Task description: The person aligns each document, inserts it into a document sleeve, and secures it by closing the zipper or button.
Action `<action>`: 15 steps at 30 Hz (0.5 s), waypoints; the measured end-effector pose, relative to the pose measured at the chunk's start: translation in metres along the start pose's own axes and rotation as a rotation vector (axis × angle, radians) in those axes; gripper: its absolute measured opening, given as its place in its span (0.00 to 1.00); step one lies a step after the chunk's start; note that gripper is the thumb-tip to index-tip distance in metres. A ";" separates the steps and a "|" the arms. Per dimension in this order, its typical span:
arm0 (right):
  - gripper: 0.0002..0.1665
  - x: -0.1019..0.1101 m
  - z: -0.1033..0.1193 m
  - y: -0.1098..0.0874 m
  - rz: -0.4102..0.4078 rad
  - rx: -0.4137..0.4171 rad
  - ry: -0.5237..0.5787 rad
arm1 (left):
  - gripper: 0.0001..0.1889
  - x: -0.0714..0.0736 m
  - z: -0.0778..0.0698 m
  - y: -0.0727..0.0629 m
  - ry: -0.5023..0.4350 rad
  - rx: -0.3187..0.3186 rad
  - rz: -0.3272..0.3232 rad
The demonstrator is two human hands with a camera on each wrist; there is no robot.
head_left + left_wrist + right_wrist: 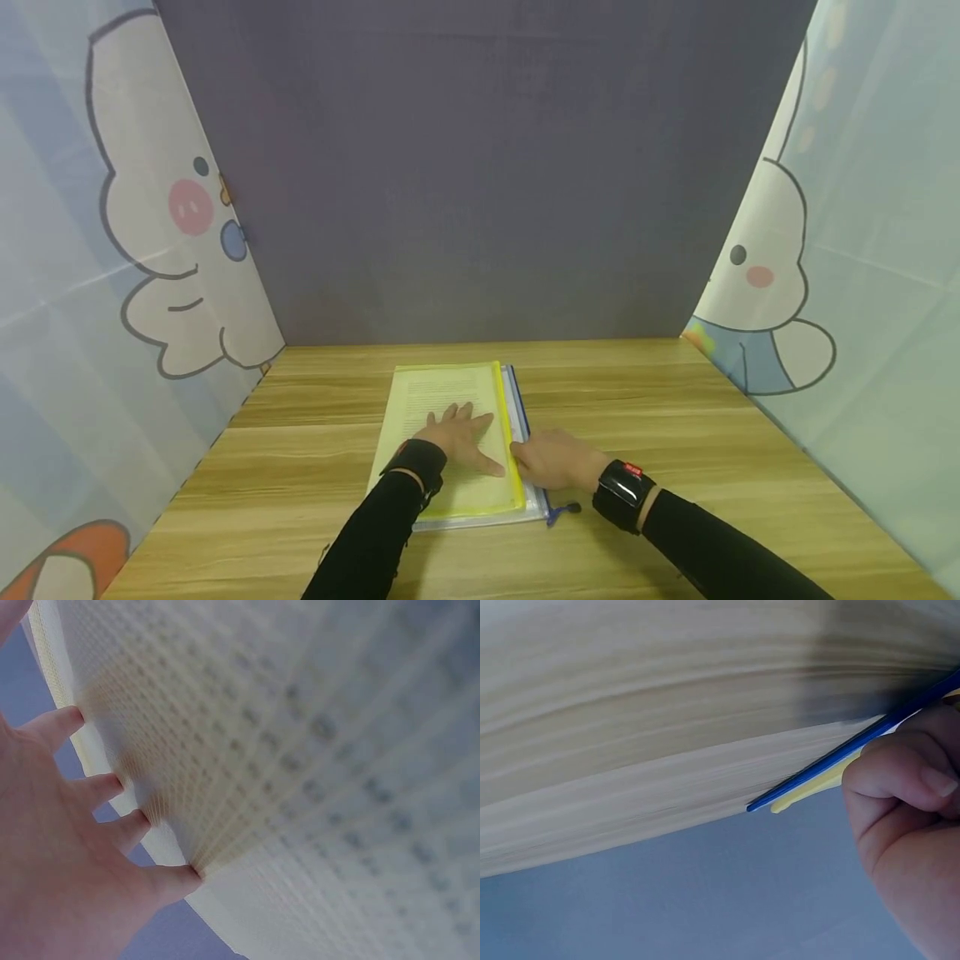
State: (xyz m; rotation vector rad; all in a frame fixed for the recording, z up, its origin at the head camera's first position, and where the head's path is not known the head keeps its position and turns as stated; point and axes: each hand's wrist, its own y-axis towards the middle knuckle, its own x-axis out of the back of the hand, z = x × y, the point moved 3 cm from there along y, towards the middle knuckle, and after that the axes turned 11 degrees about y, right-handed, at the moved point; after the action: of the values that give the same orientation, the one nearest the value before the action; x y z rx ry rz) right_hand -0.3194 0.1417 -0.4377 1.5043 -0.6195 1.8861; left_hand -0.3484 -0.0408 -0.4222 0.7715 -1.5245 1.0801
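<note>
A yellow-edged mesh zipper pouch [420, 392] with a printed sheet showing through lies on the table. Under it is a clear pouch with a blue zip edge [517, 400], sticking out at the right and front. My left hand [459, 439] rests on the yellow pouch with spread fingers; in the left wrist view its fingertips [184, 881] touch the mesh over the print. Along the right edge, my right hand [553, 460] pinches the yellow pouch's zipper with curled fingers. The right wrist view shows the thumb against the bent index finger [900, 776]; what lies between them is hidden.
A dark blue pull tab [562, 510] hangs from the lower pouch's front right corner onto the wood-grain table [675, 417]. A grey panel [480, 183] closes off the back, and printed cartoon curtains [862, 250] stand at both sides.
</note>
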 end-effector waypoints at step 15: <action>0.12 -0.004 0.009 -0.015 0.015 0.009 0.007 | 0.55 0.000 0.000 -0.001 -0.029 0.004 -0.019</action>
State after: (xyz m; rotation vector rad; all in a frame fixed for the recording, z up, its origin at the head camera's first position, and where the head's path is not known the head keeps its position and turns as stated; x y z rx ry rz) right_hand -0.3022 0.1447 -0.4399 1.5019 -0.6221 1.9071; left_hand -0.3481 -0.0414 -0.4222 0.8058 -1.5374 1.0621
